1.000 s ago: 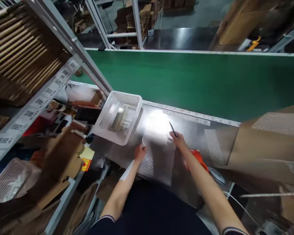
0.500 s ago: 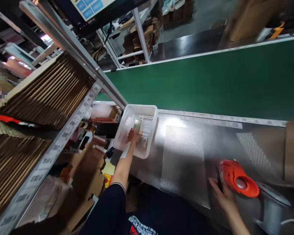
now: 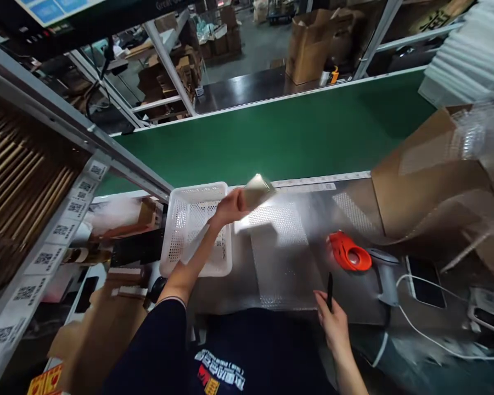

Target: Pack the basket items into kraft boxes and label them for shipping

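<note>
Left hand [image 3: 229,208] clamps flat box [image 3: 258,192], now lifted from white basket [image 3: 176,225]; retrieval appears complete. Right hand [image 3: 333,325] grips slim black tool [image 3: 330,289].

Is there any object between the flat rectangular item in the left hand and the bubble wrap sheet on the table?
Nothing visible stands between the flat rectangular item and the bubble wrap sheet; the white basket stands off to the left.

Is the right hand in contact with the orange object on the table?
Apart. The head view shows bare table between the right hand and the orange object.
</note>
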### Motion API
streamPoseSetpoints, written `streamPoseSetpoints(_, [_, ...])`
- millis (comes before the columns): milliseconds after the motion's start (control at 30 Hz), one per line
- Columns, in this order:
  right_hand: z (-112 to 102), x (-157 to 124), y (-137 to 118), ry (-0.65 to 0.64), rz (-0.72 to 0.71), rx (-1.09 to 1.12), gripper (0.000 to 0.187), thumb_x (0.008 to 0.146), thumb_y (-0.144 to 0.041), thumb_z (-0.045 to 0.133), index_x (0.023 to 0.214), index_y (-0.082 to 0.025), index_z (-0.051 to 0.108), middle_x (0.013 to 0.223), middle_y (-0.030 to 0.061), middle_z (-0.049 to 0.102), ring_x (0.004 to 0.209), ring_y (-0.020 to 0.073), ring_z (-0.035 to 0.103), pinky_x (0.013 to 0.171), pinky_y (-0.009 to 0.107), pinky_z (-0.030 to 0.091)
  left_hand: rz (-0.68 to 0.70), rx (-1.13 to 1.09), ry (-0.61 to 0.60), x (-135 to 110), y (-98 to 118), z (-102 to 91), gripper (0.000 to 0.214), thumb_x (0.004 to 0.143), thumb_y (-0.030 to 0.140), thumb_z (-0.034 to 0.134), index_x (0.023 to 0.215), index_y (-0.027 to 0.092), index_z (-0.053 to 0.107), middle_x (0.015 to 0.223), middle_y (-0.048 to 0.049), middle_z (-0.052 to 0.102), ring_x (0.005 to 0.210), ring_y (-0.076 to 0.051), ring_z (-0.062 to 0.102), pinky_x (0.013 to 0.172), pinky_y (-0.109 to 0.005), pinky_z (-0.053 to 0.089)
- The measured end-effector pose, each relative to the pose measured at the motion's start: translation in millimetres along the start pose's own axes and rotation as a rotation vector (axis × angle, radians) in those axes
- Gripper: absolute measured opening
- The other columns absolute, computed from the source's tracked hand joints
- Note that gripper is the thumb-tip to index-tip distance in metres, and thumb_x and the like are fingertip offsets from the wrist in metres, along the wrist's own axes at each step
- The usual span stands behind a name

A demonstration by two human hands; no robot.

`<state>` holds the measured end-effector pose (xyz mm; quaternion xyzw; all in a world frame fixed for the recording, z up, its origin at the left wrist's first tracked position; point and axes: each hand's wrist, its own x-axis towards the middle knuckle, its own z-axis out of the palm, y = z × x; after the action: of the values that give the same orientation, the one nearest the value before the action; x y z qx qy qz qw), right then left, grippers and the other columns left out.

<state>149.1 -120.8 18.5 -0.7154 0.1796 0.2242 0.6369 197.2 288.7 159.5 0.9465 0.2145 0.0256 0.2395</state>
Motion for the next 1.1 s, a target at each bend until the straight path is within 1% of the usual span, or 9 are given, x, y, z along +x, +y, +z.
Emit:
streamPoseSetpoints(67, [2,-8,-5,0.01,0.048,0.058,0.068,0.051,-0.069,0.086,0.093,-0.017,0.077,0.056,-0.0054,0.048,0.049,0.0105,0.033,0.046,0.025,0.026,0.07,0.036,-0.157,33,26,24.8,0.049,0.074,0.027,0.086,0.118,0.021,0.064,0.104,-0.0035,0.076,0.09,-0.022,0.07,0.082,-0.032,0.052])
streamPoseSetpoints(167, [-5,-17,-3,0.085,0.055,0.115,0.066,0.052,-0.068,0.087,0.095,-0.018,0.077,0.059,-0.0047,0.05,0.052,0.0116,0.035,0.047,0.026,0.027,0.092,0.116,-0.234,69,45,62.0,0.053,0.066,0.018,0.09,0.114,0.019,0.067,0.109,-0.0084,0.077,0.097,-0.024,0.07,0.086,-0.033,0.051])
streamPoseSetpoints(267, [-18,-23,12,0.185,0.079,0.179,0.067,0.051,-0.068,0.088,0.095,-0.019,0.076,0.064,-0.0023,0.056,0.051,0.0116,0.035,0.046,0.026,0.026,0.089,0.21,-0.293,88,40,87.3,0.048,0.072,0.018,0.088,0.115,0.015,0.067,0.116,-0.0113,0.076,0.1,-0.023,0.07,0.092,-0.036,0.052])
streamPoseSetpoints(333, [-25,-25,24,0.235,0.106,0.227,0.068,0.05,-0.069,0.088,0.095,-0.019,0.074,0.061,-0.0043,0.052,0.05,0.0104,0.033,0.045,0.026,0.024,0.092,0.256,-0.329,93,32,97.1,0.042,0.082,0.024,0.084,0.119,0.014,0.067,0.121,-0.0104,0.074,0.103,-0.022,0.07,0.096,-0.039,0.053])
streamPoseSetpoints(400, [-31,-27,32,0.257,0.126,0.259,0.07,0.05,-0.071,0.089,0.096,-0.019,0.073,0.055,-0.0089,0.039,0.047,0.0093,0.028,0.044,0.025,0.02,0.099,0.289,-0.359,96,24,103.4,0.046,0.085,0.026,0.082,0.125,0.014,0.064,0.126,-0.0114,0.072,0.108,-0.022,0.068,0.1,-0.04,0.052])
streamPoseSetpoints(500, [-34,-26,33,0.266,0.135,0.263,0.075,0.049,-0.074,0.089,0.096,-0.018,0.072,0.052,-0.0117,0.029,0.046,0.0089,0.025,0.045,0.025,0.015,0.103,0.321,-0.387,99,17,109.0,0.063,0.076,0.021,0.086,0.133,0.014,0.059,0.13,-0.0159,0.07,0.114,-0.025,0.066,0.101,-0.037,0.049])
streamPoseSetpoints(700, [-22,-20,14,0.28,0.112,0.286,0.078,0.047,-0.075,0.091,0.096,-0.018,0.07,0.053,-0.0107,0.033,0.048,0.0088,0.026,0.047,0.026,0.014,0.104,0.356,-0.402,102,10,113.9,0.065,0.075,0.023,0.086,0.134,0.015,0.06,0.134,-0.0218,0.068,0.119,-0.035,0.066,0.099,-0.045,0.049])
streamPoseSetpoints(867, [-8,-16,7,0.245,0.102,0.261,0.08,0.044,-0.078,0.09,0.094,-0.018,0.07,0.052,-0.0105,0.033,0.047,0.0089,0.025,0.047,0.027,0.014,0.107,0.355,-0.396,102,3,118.7,0.071,0.079,0.022,0.083,0.142,0.01,0.054,0.138,-0.022,0.065,0.123,-0.032,0.063,0.104,-0.043,0.047])
streamPoseSetpoints(1100, [0,-13,6,0.219,0.111,0.184,0.086,0.041,-0.082,0.088,0.095,-0.017,0.071,0.05,-0.0107,0.033,0.047,0.0098,0.026,0.048,0.028,0.016,0.11,0.339,-0.404,104,1,120.6,0.071,0.078,0.022,0.085,0.141,0.01,0.056,0.136,-0.0225,0.066,0.125,-0.035,0.062,0.105,-0.043,0.046])
